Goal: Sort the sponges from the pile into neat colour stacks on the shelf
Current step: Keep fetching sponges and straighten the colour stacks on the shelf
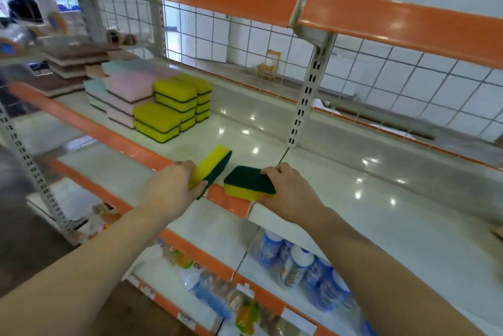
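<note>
We hold one sponge in each of our hands at the front edge of the shelf (272, 129). Left hand (174, 186) grips a yellow-and-green sponge (211, 167), fingers curled round its near end, sponge tilted up on its long edge, green scrub side facing right. Right hand (288, 191) grips a second sponge (249, 180), green side up, yellow foam below, lying roughly flat and low over the orange lip of the shelf; whether it touches the lip we cannot tell. The two sponges sit just beside each other, not touching.

Both forearms reach forward and up from the bottom of the view, wrists fairly straight, knuckles up.

Judgement: this is the carry-to-stack step. The yellow stacks (174, 107) stand well to the left, further back on the same shelf, with pink and pale stacks (128, 93) beside them and brown pads (79, 59) beyond. To do it well we'd turn both sponges yellow side up to match the stacks, square the edges, and set them on the lowest front stack without knocking the taller one.

Bottles (299, 267) and packets sit on the lower shelf.
</note>
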Available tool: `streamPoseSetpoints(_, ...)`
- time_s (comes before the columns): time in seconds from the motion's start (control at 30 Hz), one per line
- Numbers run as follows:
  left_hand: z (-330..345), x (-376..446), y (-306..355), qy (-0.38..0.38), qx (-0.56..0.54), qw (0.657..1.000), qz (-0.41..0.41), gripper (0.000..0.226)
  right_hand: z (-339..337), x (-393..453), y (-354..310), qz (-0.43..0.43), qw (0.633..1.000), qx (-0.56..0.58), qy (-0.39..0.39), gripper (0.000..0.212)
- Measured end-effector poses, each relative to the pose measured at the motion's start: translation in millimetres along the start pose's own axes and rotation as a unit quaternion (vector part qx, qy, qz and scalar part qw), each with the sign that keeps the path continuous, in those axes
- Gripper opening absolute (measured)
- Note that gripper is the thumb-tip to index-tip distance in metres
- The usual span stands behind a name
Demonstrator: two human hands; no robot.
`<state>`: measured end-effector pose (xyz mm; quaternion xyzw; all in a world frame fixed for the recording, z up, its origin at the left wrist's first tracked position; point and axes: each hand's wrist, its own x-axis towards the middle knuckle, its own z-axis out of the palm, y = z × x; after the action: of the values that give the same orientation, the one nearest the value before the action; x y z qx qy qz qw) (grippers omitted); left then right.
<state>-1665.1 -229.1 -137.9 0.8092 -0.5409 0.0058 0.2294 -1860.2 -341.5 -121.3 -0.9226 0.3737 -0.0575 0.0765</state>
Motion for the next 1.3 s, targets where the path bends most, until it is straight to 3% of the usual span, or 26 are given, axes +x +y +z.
streamPoseSetpoints(0.3, -19.5, 32.3, -61.0, 0.036, 0.024, 0.997, -0.064, 0.025, 12.7, 81.6, -32.3, -0.054, 0.998, -0.012, -0.017, 0.058)
streamPoseSetpoints(0.4, -25.2, 52.5, -79.2, 0.056, 0.028, 0.997, -0.050, 0.026, 12.5, 112.2, -37.6, -0.072, 0.997, -0.020, -0.015, 0.058)
streamPoseSetpoints(0.8, -33.4, 121.7, -114.1, 0.010, 0.047, 0.998, -0.038, 0.035, 22.6, 196.6, -35.7, -0.074, 0.996, -0.026, -0.051, 0.061)
streamPoseSetpoints(1.07, -34.1, 138.8, -127.3, -0.045, 0.045, 0.998, 0.016, 0.049, 38.2, 210.4, -27.9, -0.061, 0.992, -0.030, -0.109, 0.067)
streamPoseSetpoints(1.3, -40.2, 160.8, -146.9, -0.079, 0.038, 0.991, 0.099, 0.039, 17.3, 228.4, -49.4, -0.101, 0.991, 0.072, -0.051, 0.074)
